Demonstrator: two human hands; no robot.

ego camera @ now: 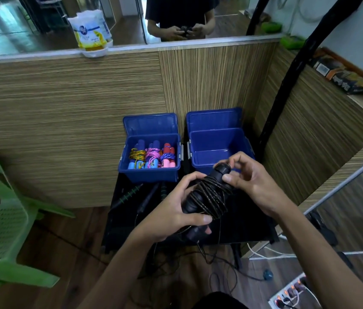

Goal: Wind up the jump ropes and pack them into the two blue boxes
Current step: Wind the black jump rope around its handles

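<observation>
- Above the near middle of the black table (249, 221), both hands hold a black jump rope (209, 195) just in front of the two blue boxes.
- Its two black handles lie side by side as one bundle, with thin dark speckled cord wound many times around the middle.
- The bundle's long axis runs diagonally: the round cap end points up and away toward the right blue box (217, 148), the other end points down toward the person.
- A loose tail of cord hangs from the lower end past the table's near edge.
- The left hand (176, 210) wraps closed around the lower half of the bundle, thumb across the front.
- The right hand (246, 177) pinches the upper cap end with fingertips and thumb, the other fingers curled.
- The left blue box (151, 159), lid up, holds three wound ropes: yellow, pink and purple cords on blue and pink handles.
- The right blue box's bare floor shows, lid up.
- More dark handles (147, 197) lie on the table's left part.
</observation>
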